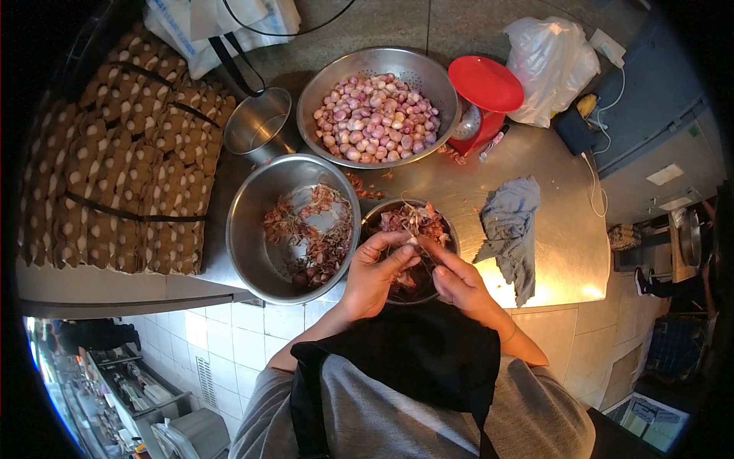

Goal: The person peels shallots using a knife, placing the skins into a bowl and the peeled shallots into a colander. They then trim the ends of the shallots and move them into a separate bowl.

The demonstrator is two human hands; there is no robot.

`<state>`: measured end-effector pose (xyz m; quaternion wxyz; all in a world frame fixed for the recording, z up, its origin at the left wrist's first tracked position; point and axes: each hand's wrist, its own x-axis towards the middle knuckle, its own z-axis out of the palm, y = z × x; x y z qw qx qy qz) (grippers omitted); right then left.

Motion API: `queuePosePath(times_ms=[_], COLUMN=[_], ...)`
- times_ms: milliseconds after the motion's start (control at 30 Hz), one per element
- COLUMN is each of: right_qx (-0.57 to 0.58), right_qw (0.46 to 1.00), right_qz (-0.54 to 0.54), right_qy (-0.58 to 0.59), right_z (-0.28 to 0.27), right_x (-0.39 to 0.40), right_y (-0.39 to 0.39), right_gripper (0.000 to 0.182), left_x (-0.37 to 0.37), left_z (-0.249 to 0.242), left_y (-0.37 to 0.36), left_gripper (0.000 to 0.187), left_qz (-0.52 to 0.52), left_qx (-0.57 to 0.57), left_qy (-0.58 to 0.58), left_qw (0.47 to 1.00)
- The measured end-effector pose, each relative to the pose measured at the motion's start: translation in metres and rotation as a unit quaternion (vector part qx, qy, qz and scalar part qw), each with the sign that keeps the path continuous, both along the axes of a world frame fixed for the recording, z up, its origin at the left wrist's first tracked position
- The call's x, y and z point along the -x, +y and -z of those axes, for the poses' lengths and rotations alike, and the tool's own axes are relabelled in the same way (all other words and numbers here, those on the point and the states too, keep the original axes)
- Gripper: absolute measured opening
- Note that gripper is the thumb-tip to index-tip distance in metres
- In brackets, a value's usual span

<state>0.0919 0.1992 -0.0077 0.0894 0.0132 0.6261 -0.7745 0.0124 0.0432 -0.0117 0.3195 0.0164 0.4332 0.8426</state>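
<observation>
My left hand (376,274) pinches a small pale shallot (413,241) between thumb and fingers, above a bowl of peelings (451,229). My right hand (461,281) meets it from the other side, its thumb and fingers closed at the shallot; whatever they grip is too small to make out. Reddish skins (432,222) fill the bowl under both hands. To the left, a wide steel basin (243,200) contains unpeeled shallots and dry skins. Behind it, a perforated steel colander (307,115) is heaped with peeled pink shallots (375,118).
Stacked egg trays (122,176) stand on the left, beside a steel pot (260,122). A red scale (485,84) and a plastic bag (550,65) are at the back right. A grey cloth (511,229) lies on the steel table (569,222) near my right hand.
</observation>
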Motion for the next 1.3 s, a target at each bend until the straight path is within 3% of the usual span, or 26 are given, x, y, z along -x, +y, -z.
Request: queuePosePath(times_ms=[200,400,500,600,733,867,1033,1233,1300], right_qx=[-0.232,-0.347,-0.341,-0.248,-0.057,-0.025,-0.085,0.062,0.046], right_qw=[0.955,0.915,0.916,0.950,0.994,0.994,0.991,0.997,0.998], right_qz=[0.057,0.087,0.097,0.096,0.087,0.105,0.097,0.037,0.020], right_qy=[0.174,0.187,0.186,0.165,0.031,-0.023,0.033,-0.022,-0.025], right_z=[0.007,0.009,0.009,0.014,0.014,0.009,0.014,0.014,0.012], right_x=[0.005,0.003,0.003,0.004,0.001,0.001,0.003,-0.002,-0.003], right_y=[-0.008,-0.008,-0.009,-0.009,-0.009,-0.007,-0.003,-0.002,-0.001], right_gripper=[0.042,0.040,0.037,0.036,0.036,0.037,0.040,0.042,0.042], left_x=[0.000,0.001,0.000,-0.001,-0.001,-0.001,0.001,0.003,0.003], left_z=[0.001,0.004,0.011,0.008,0.000,-0.008,-0.010,0.002,0.004], left_y=[0.000,-0.001,-0.002,0.000,0.000,0.000,0.000,-0.002,-0.002], left_gripper=[0.012,0.013,0.012,0.012,0.015,0.016,0.017,0.016,0.014], left_qz=[-0.003,0.000,0.005,-0.006,0.002,0.012,0.017,0.014,0.008], left_qx=[-0.001,0.019,0.003,0.021,0.040,0.024,0.005,-0.040,-0.044], left_qy=[-0.001,-0.002,0.004,-0.003,-0.002,-0.009,-0.026,-0.023,-0.018], left_qw=[1.000,1.000,1.000,1.000,0.999,1.000,1.000,0.999,0.999])
